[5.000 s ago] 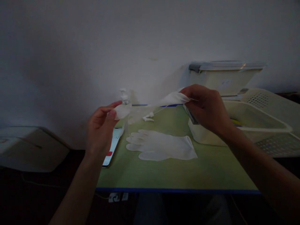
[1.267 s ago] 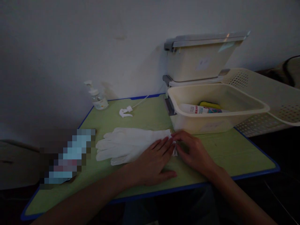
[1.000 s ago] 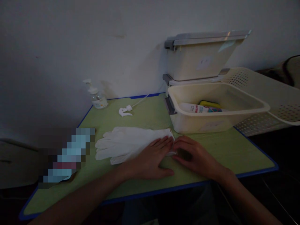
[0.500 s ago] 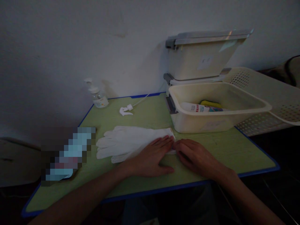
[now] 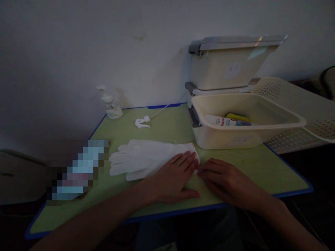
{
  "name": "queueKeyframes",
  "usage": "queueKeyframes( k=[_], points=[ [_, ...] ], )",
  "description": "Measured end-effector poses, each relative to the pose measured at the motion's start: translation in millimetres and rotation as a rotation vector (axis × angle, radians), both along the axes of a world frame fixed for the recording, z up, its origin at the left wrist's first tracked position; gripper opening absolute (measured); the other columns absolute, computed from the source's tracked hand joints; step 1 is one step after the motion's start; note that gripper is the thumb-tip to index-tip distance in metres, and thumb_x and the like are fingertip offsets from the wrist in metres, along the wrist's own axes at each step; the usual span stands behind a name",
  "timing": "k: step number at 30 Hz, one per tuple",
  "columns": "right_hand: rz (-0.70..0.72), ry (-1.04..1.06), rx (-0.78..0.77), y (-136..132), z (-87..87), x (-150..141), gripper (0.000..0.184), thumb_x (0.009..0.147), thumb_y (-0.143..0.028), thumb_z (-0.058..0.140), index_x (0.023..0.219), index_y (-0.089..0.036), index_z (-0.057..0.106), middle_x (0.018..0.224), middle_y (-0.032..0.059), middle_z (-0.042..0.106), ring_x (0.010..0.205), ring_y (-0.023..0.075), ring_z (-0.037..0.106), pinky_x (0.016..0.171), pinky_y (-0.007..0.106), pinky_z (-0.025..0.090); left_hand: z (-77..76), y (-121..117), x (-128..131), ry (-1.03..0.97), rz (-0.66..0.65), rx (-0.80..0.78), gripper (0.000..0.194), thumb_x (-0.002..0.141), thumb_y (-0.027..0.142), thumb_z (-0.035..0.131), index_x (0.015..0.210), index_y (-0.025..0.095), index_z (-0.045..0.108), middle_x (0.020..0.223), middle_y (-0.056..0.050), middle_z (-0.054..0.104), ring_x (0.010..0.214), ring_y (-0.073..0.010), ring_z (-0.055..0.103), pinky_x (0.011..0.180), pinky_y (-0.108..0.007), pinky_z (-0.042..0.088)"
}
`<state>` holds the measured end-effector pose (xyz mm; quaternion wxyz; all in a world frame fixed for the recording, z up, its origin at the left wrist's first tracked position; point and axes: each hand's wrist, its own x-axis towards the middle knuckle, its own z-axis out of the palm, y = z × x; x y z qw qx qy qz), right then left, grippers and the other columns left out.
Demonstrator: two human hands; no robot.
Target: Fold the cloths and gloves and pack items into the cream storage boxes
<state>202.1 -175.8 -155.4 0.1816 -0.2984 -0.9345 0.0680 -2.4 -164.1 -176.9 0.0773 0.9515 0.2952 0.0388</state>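
White gloves (image 5: 146,157), apparently one laid over another, lie flat on the green table with fingers to the left and cuffs to the right. My left hand (image 5: 174,179) rests flat on the cuff part, fingers stretched out and thumb apart. At the cuff's right edge my right hand (image 5: 222,179) has its fingertips pressed together, pinching the rim of the glove; the exact grip is partly hidden. The near part of the cuff is covered by my left hand.
A cream bin (image 5: 230,136) holding a white tube (image 5: 220,121) and a yellow sponge (image 5: 237,116) stands at right. Lidded boxes (image 5: 222,69) and a perforated basket (image 5: 293,101) are behind. A pump bottle (image 5: 113,109), spray nozzle (image 5: 142,122) and blurred phone (image 5: 83,164) lie leftward on the table (image 5: 167,130).
Five seconds ago both hands held a glove stretched in the air above another; now it lies on the table. Lately my right hand has shifted slightly along the cuff edge; my left stays flat.
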Motion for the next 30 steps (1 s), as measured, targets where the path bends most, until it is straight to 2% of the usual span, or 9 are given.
queueKeyframes(
  k=[4,8,12,15,19,22,27,30],
  points=[
    [-0.159,0.087,-0.089,-2,12.3,-7,0.025,0.081,-0.008,0.043,0.093,-0.019,0.063,0.089,0.0077,0.067,0.087,0.0202,0.062,0.079,0.037,0.05,-1.7,1,0,-0.003,-0.01,-0.004,0.082,0.084,0.065,0.024,0.138,0.004,0.021,0.148,-0.019,0.017,0.137,-0.0273,0.011,0.111,-0.037,0.011],
    [-0.339,0.312,-0.158,-2,16.3,-30,0.032,0.084,-0.016,0.041,0.115,-0.015,0.048,0.112,0.0131,0.059,0.104,0.0212,0.057,0.088,0.039,0.048,-1.1,2,1,-0.037,-0.012,-0.03,0.08,0.083,0.063,0.032,0.136,0.004,0.026,0.146,-0.021,0.021,0.137,-0.0297,0.012,0.112,-0.04,0.013],
    [-0.347,0.376,-0.343,3,6.8,-64,0.046,0.082,-0.022,0.043,0.126,-0.011,0.033,0.124,0.0183,0.049,0.115,0.0235,0.049,0.094,0.043,0.043,1.0,-1,1,-0.15,-0.021,-0.039,0.062,0.086,0.052,0.039,0.133,0.011,0.035,0.142,-0.011,0.035,0.135,-0.0249,0.023,0.113,-0.034,0.015],
    [-0.399,0.42,-0.448,15,-7.1,-80,0.05,0.081,-0.027,0.045,0.125,-0.01,0.03,0.125,0.02,0.047,0.115,0.0249,0.049,0.097,0.045,0.04,1.9,-3,0,-0.164,0.02,-0.039,0.065,0.086,0.051,0.038,0.134,0.008,0.035,0.14,-0.012,0.038,0.133,-0.0253,0.027,0.112,-0.032,0.019],
    [-0.483,0.535,-0.408,32,-22.2,-79,0.046,0.077,-0.028,0.045,0.118,-0.014,0.031,0.123,0.0186,0.046,0.118,0.025,0.046,0.1,0.045,0.036,3.7,-3,-1,-0.117,0.009,-0.039,0.067,0.083,0.055,0.044,0.13,0.007,0.042,0.134,-0.015,0.045,0.129,-0.0263,0.035,0.11,-0.035,0.023],
    [-0.501,0.574,-0.358,39,-26.8,-74,0.043,0.075,-0.028,0.046,0.114,-0.016,0.032,0.12,0.0168,0.047,0.116,0.0253,0.047,0.099,0.045,0.037,4.7,-1,0,-0.109,-0.004,-0.011,0.068,0.081,0.056,0.046,0.127,0.006,0.045,0.132,-0.017,0.048,0.13,-0.0273,0.032,0.11,-0.037,0.024],
    [-0.544,0.504,-0.289,40,-30.0,-68,0.041,0.075,-0.027,0.043,0.112,-0.015,0.032,0.115,0.0184,0.05,0.112,0.0268,0.051,0.095,0.047,0.04,3.7,-1,1,-0.076,0.0,0.02,0.07,0.081,0.059,0.043,0.127,0.006,0.044,0.134,-0.017,0.045,0.132,-0.0268,0.029,0.112,-0.037,0.016],
    [-0.511,0.434,-0.249,37,-33.5,-64,0.037,0.079,-0.024,0.037,0.114,-0.015,0.032,0.119,0.019,0.05,0.114,0.0252,0.05,0.095,0.045,0.041,2.3,-2,2,-0.069,0.009,0.036,0.071,0.082,0.058,0.041,0.129,0.005,0.041,0.137,-0.018,0.041,0.133,-0.0266,0.028,0.112,-0.037,0.016]
  ],
)
